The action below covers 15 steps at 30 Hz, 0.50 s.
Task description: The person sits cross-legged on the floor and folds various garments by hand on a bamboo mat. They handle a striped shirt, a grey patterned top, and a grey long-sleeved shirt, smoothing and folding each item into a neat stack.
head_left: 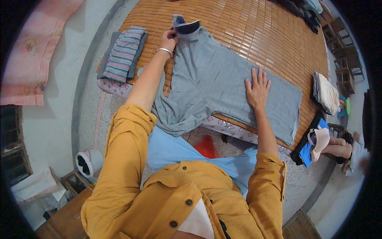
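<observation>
A grey short-sleeved shirt (215, 75) with a dark blue collar (186, 26) lies spread flat on a bed covered with a bamboo mat (254, 32). My left hand (169, 40), with a silver bangle on the wrist, pinches the shirt at the shoulder just beside the collar. My right hand (258, 89) lies flat and spread on the shirt's lower half, pressing it down. One sleeve (175, 115) hangs over the near edge of the bed. My sleeves are mustard yellow.
A folded striped garment (124, 53) on a grey one sits at the mat's left corner. Folded light clothes (326, 92) lie at the right edge, dark clothes (302, 10) at the far side. A person (340, 146) sits low at the right. A red object (207, 146) lies under the bed.
</observation>
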Each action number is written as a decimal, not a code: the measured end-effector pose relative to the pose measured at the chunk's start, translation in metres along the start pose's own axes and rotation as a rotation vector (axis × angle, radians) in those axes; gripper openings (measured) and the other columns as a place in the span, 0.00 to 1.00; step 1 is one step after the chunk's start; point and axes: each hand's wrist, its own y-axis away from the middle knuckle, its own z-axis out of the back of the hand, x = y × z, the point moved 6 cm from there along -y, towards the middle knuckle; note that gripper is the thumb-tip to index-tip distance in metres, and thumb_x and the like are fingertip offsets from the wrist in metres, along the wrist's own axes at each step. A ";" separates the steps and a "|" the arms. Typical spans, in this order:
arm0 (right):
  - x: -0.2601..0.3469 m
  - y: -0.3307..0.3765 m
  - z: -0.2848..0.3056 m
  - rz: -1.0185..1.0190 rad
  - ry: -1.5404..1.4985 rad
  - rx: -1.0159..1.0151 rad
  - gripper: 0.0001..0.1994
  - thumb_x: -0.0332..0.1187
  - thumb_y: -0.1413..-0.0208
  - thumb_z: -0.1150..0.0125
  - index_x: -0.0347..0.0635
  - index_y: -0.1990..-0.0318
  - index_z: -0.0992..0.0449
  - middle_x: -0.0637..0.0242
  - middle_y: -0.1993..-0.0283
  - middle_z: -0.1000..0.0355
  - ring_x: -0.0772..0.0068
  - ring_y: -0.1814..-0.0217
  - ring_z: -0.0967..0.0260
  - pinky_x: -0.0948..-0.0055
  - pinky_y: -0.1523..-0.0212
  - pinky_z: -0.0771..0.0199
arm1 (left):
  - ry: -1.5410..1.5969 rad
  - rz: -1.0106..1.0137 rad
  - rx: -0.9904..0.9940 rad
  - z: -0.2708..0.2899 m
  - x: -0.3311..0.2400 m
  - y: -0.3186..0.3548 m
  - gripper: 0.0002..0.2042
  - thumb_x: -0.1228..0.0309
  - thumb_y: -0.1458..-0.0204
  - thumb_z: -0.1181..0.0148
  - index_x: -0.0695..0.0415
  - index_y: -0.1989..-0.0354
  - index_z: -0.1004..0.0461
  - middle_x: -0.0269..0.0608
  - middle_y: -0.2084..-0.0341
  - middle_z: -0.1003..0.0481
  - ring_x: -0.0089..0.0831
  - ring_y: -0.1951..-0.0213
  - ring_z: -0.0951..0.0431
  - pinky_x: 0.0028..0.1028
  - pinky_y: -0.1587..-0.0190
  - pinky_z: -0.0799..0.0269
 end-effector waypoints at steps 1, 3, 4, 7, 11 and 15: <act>0.001 -0.001 0.000 0.003 0.004 0.000 0.27 0.50 0.43 0.58 0.56 0.36 0.47 0.62 0.32 0.54 0.57 0.30 0.62 0.49 0.34 0.66 | -0.043 0.040 -0.053 0.008 0.014 -0.006 0.16 0.77 0.58 0.46 0.61 0.57 0.30 0.40 0.65 0.27 0.32 0.63 0.28 0.28 0.57 0.34; -0.001 0.002 -0.002 -0.012 0.018 0.005 0.28 0.51 0.43 0.58 0.56 0.36 0.47 0.62 0.32 0.54 0.57 0.30 0.62 0.50 0.34 0.66 | -0.130 0.126 -0.138 0.015 0.013 -0.005 0.17 0.80 0.59 0.50 0.62 0.57 0.31 0.44 0.63 0.27 0.36 0.60 0.28 0.29 0.56 0.34; -0.003 0.002 -0.003 -0.016 0.019 0.007 0.28 0.51 0.43 0.58 0.56 0.36 0.47 0.62 0.32 0.54 0.57 0.30 0.62 0.50 0.34 0.66 | -0.283 0.169 -0.129 0.015 0.013 -0.005 0.19 0.78 0.62 0.51 0.64 0.56 0.32 0.49 0.61 0.27 0.40 0.57 0.28 0.30 0.53 0.35; -0.001 0.001 -0.004 -0.007 0.014 0.013 0.28 0.51 0.43 0.59 0.56 0.36 0.47 0.62 0.32 0.54 0.57 0.30 0.62 0.51 0.34 0.66 | -0.392 0.089 -0.162 0.012 0.019 -0.013 0.21 0.73 0.65 0.47 0.66 0.57 0.31 0.52 0.60 0.27 0.41 0.56 0.27 0.31 0.53 0.34; -0.004 0.002 -0.003 -0.014 0.031 0.021 0.28 0.51 0.43 0.59 0.56 0.36 0.47 0.62 0.32 0.54 0.57 0.29 0.63 0.51 0.34 0.67 | -0.122 0.137 0.062 -0.019 -0.033 0.014 0.27 0.63 0.68 0.37 0.67 0.59 0.30 0.58 0.55 0.30 0.44 0.53 0.29 0.34 0.52 0.35; 0.002 -0.001 0.000 -0.015 0.007 0.034 0.27 0.51 0.43 0.60 0.56 0.36 0.47 0.63 0.32 0.55 0.57 0.29 0.63 0.52 0.34 0.68 | -0.557 0.213 -0.091 0.000 0.018 -0.025 0.34 0.53 0.72 0.31 0.68 0.58 0.29 0.58 0.58 0.29 0.45 0.53 0.29 0.32 0.50 0.34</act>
